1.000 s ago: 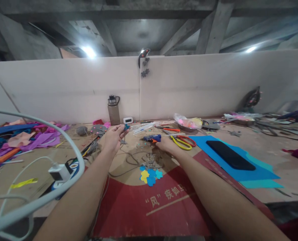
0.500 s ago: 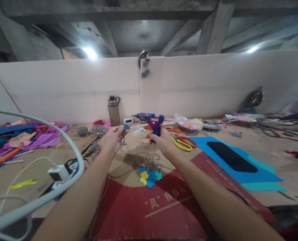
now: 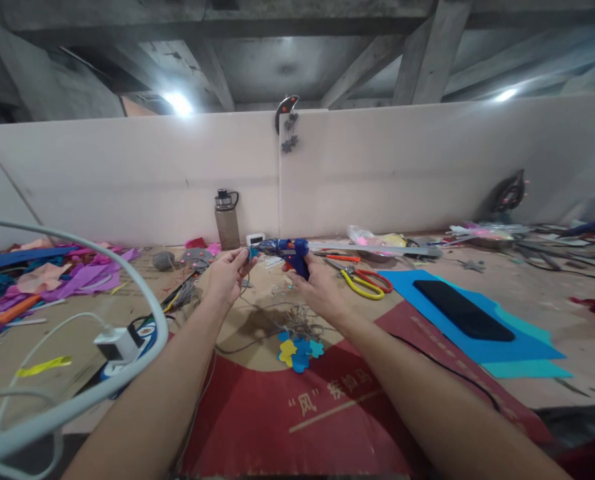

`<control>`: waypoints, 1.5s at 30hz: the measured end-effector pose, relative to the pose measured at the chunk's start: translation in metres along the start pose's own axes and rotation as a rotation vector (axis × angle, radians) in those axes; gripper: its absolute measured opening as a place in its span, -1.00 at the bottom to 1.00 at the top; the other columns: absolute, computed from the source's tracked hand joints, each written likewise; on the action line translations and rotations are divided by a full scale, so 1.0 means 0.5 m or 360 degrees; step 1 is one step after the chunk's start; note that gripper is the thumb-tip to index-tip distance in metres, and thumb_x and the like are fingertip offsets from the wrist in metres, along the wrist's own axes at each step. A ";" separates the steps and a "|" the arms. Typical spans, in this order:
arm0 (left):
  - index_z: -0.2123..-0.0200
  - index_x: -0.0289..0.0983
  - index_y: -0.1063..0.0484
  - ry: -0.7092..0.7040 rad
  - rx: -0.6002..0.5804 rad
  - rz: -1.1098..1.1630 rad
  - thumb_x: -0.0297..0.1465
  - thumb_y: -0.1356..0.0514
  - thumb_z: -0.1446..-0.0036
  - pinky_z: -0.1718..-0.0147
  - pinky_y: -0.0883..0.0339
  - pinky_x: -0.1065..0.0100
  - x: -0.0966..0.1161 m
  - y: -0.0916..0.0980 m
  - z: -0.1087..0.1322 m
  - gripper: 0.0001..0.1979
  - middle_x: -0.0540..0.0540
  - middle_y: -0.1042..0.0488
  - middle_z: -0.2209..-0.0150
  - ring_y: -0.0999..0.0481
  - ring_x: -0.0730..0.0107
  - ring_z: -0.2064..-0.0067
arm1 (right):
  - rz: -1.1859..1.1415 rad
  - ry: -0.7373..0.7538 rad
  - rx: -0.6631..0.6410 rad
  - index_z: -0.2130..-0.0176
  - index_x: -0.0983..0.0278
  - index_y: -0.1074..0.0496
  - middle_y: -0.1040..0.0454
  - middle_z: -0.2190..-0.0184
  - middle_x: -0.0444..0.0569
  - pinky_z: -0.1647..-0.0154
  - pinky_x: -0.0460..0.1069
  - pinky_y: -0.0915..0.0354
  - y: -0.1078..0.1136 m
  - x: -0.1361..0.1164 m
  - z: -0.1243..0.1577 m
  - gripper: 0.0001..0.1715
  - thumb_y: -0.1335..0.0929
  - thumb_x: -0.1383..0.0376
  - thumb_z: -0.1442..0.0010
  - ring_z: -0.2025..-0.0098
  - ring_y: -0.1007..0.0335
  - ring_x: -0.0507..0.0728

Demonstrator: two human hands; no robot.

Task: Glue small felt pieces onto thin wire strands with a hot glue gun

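Note:
My right hand (image 3: 315,283) grips a blue hot glue gun (image 3: 290,249) by its handle, its nozzle pointing left. A white glue stick trails from the gun's back end. Between the fingertips of my left hand (image 3: 227,273) is a small blue felt piece (image 3: 252,253); the nozzle tip is at or very near it, and I cannot tell if they touch. Below both hands lies a tangle of grey-brown string (image 3: 300,320). In front of it rest yellow, blue and turquoise flower-shaped cutouts (image 3: 301,353) on red-and-brown cardboard (image 3: 257,413).
Pliers with yellow and red handles (image 3: 365,283) lie right of the hands. A black phone (image 3: 462,310) rests on blue felt sheets (image 3: 522,347). A bottle (image 3: 226,221) stands behind. At left, a white hose (image 3: 147,303) arches over a power strip and plug (image 3: 120,343).
My right hand has moved the glue gun left and slightly down, bringing its nozzle to the blue felt piece. My left hand has stayed nearly in place.

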State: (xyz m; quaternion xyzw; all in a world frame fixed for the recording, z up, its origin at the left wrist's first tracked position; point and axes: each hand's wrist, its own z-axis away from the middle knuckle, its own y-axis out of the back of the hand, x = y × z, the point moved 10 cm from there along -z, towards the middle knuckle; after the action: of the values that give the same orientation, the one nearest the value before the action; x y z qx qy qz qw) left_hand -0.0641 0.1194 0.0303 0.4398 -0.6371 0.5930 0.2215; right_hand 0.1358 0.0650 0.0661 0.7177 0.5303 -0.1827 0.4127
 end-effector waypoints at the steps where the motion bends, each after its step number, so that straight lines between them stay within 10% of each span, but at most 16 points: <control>1: 0.49 -0.38 -0.45 0.0000 -0.0002 -0.0007 -0.54 -0.31 0.09 0.30 -0.45 0.43 0.000 0.000 0.001 -0.93 -0.04 -0.47 0.49 -0.48 0.54 0.45 | 0.0011 0.0012 -0.0013 0.17 0.27 -0.33 -0.45 0.30 -0.02 0.22 0.00 -0.21 -0.002 -0.002 0.001 -0.75 -0.25 0.32 -0.10 0.30 -0.33 0.10; 45: 0.51 -0.40 -0.48 -0.0078 -0.0140 -0.0082 -0.37 -0.41 0.27 0.28 -0.44 0.39 -0.001 -0.012 0.001 -0.75 -0.03 -0.45 0.49 -0.42 0.56 0.45 | 0.0508 0.0276 0.0103 0.06 0.28 -0.34 -0.43 0.14 0.12 0.02 0.10 -0.22 0.004 -0.047 0.013 -0.68 -0.22 0.29 -0.18 0.06 -0.33 0.21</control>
State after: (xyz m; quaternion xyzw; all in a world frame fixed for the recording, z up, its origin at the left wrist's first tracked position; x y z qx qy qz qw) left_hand -0.0587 0.1196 0.0330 0.4605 -0.6561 0.5476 0.2401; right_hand 0.1300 0.0453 0.0795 0.8187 0.4372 -0.0692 0.3658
